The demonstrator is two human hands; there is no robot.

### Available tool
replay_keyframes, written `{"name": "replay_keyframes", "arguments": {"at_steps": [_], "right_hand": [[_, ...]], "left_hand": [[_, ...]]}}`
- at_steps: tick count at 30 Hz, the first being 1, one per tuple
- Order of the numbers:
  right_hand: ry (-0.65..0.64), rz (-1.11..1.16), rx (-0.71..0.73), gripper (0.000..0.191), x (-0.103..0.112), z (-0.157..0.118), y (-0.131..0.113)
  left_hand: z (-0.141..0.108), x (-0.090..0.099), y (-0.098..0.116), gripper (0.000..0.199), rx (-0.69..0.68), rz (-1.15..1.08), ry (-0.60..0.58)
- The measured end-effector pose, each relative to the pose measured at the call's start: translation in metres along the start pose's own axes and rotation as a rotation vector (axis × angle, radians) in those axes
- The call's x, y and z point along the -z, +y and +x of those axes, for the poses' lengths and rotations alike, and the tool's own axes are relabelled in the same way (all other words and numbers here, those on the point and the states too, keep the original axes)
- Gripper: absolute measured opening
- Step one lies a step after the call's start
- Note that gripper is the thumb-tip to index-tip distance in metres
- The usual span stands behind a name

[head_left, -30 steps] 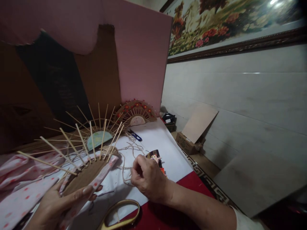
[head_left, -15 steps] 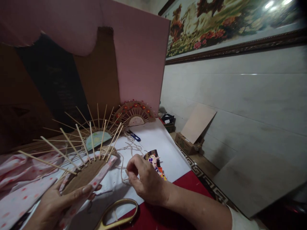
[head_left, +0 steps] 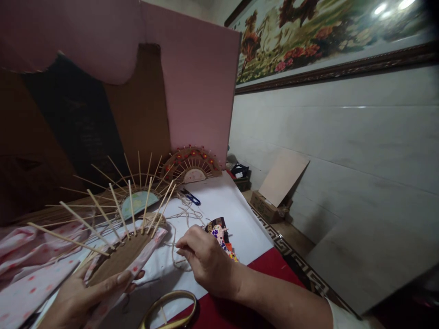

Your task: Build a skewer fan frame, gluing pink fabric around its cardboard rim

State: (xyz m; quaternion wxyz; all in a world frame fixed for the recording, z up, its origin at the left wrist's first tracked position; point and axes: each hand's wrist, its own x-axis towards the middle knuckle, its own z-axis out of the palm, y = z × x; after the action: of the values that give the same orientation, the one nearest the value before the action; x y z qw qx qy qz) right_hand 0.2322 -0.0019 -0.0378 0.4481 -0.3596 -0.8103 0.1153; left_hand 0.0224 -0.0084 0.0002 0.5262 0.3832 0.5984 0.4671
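Pale wooden sticks [head_left: 131,208] fanning outward

The left hand [head_left: 80,294] grips the brown cardboard half-disc [head_left: 119,261] near its red-dotted pink cloth border [head_left: 151,250] above the white tabletop [head_left: 247,217], likely leaving the sticks free; the right hand [head_left: 209,262] pinches nearby; on what, I cannot tell.

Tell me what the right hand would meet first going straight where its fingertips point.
Probably the fabric-edged cardboard piece in the left hand. A strand of twine crosses that line sooner in the picture but seems to lie lower; depth is unclear, so the right hand might brush it.
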Motion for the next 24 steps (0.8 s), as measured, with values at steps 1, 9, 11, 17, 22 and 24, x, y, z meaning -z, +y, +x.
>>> {"name": "replay_keyframes", "arguments": {"at_steps": [1, 9, 11, 17, 22, 24], "right_hand": [[0.011, -0.001, 0.002, 0.017, -0.001, 0.0, 0.001], [0.036, -0.027, 0.03, 0.024, 0.001, 0.002, -0.001], [0.047, -0.028, 0.032, 0.023, 0.002, 0.003, -0.003], [0.032, -0.012, 0.041, 0.02, 0.004, 0.004, -0.007], [0.017, -0.011, 0.032, 0.019, 0.002, 0.003, -0.006], [0.097, -0.001, -0.014, 0.015, 0.009, 0.008, -0.003]], "left_hand": [[0.0, 0.0, 0.0, 0.06, -0.053, 0.038, 0.008], [-0.01, -0.009, 0.01, 0.075, -0.065, 0.0, 0.043], [-0.013, -0.011, 0.013, 0.082, -0.053, -0.026, 0.028], [-0.012, -0.012, 0.013, 0.101, -0.047, -0.008, 0.059], [-0.008, -0.01, 0.01, 0.095, -0.057, -0.047, 0.047], [-0.007, -0.008, 0.007, 0.1, -0.028, -0.023, 0.056]]}}
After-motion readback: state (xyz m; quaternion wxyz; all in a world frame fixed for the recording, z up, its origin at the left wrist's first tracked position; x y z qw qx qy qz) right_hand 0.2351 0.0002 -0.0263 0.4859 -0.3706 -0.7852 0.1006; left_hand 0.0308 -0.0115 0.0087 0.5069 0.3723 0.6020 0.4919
